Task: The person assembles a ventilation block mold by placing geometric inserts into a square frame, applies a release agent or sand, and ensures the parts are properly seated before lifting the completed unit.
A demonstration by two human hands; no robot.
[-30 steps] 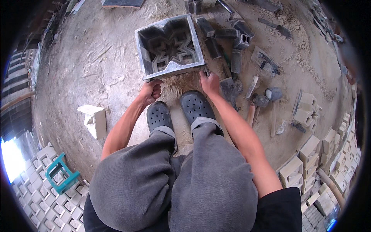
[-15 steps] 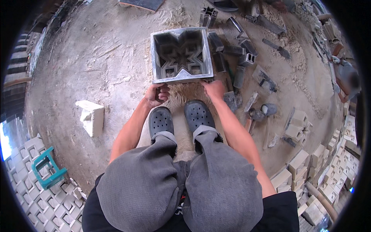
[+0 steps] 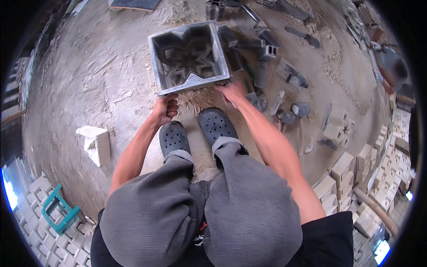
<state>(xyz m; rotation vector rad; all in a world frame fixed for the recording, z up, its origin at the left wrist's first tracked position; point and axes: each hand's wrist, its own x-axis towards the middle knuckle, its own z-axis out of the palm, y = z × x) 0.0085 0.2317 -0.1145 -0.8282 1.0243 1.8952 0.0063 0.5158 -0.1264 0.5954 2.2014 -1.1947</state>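
A grey, roughly square metal mould (image 3: 155, 66) with a star-shaped hollow stands on the dusty floor just beyond my feet. My left hand (image 3: 167, 108) is closed, fingers curled, at its near left corner. At the near right corner, my right hand (image 3: 232, 92) grips the lower edge, its fingertips partly hidden at the rim. Inside the mould, stepped ridges and small square openings show at the bottom. Both forearms reach forward outside my knees.
To the right lie several dark metal blocks (image 3: 251, 43), a trowel-like tool (image 3: 304, 36) and a mallet-like tool (image 3: 300, 109). A broken pale block (image 3: 95, 144) is at left. Behind it are a teal stool (image 3: 60, 209) and rows of pale blocks. Another person (image 3: 391, 66) is at far right.
The whole view has turned slightly, so the mould sits further left and looks tilted. Both hands stay at its near corners; no clear movement of the mould over the floor shows.
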